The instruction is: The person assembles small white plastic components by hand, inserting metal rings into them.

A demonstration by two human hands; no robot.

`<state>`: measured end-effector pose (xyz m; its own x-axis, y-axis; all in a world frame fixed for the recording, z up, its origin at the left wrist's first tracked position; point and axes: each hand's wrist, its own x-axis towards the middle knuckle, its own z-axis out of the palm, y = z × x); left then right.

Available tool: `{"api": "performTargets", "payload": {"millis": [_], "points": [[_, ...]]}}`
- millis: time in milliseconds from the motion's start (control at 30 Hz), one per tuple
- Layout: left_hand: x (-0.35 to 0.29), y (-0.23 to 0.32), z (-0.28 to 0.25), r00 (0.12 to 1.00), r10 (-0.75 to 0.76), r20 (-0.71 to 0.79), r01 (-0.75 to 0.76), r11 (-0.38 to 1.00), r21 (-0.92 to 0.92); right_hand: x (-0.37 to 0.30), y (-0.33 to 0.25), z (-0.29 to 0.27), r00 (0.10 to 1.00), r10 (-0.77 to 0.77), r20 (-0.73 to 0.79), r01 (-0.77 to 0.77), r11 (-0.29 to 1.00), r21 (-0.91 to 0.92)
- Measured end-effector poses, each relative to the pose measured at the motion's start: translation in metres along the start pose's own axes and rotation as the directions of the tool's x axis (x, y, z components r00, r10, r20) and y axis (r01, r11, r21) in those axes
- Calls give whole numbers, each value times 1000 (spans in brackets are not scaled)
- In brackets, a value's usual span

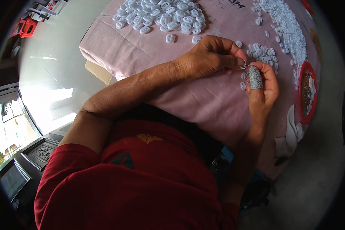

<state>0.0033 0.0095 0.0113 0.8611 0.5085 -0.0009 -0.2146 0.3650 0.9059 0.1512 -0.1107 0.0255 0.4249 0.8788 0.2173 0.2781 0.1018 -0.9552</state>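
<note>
My left hand (212, 57) pinches a small white plastic piece (243, 65) between thumb and fingertips. Against it press the fingertips of my right hand (265, 82), closed on something tiny and dark that I cannot make out. A speckled grey finger sleeve (255, 77) covers one digit of the right hand. Several white two-holed plastic pieces (243, 86) lie in a short row on the pink cloth, just left of the right hand. Beyond the hands sits a small heap of smaller white parts (262, 53).
A large pile of white two-holed pieces (165, 16) covers the far part of the pink-clothed table (115, 46). Small white parts (287, 30) spread along the far right. At the right edge stands a red-rimmed tray (306, 92) with small parts, near a crumpled white cloth (291, 132).
</note>
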Motion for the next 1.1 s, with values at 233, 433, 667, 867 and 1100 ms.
{"api": "performTargets", "payload": {"millis": [233, 433, 667, 867, 1100], "points": [[1, 0, 1, 1000, 22, -4, -22, 999, 49, -3, -6, 8, 997, 72, -9, -72, 996, 54], [2, 2, 1, 999, 43, -20, -42, 997, 62, -2, -5, 9, 998, 55, -9, -54, 997, 56], [0, 2, 2, 998, 49, -45, -46, 998, 52, -3, 0, 8, 1000, 27, -11, -26, 999, 26], [0, 0, 3, 996, 72, -54, -70, 996, 47, -4, 8, 7, 996, -86, -28, 83, 994, -70], [0, -5, 6, 992, 69, -106, -66, 997, 34, -8, 6, 10, 990, -135, -41, 123, 968, -218]]}}
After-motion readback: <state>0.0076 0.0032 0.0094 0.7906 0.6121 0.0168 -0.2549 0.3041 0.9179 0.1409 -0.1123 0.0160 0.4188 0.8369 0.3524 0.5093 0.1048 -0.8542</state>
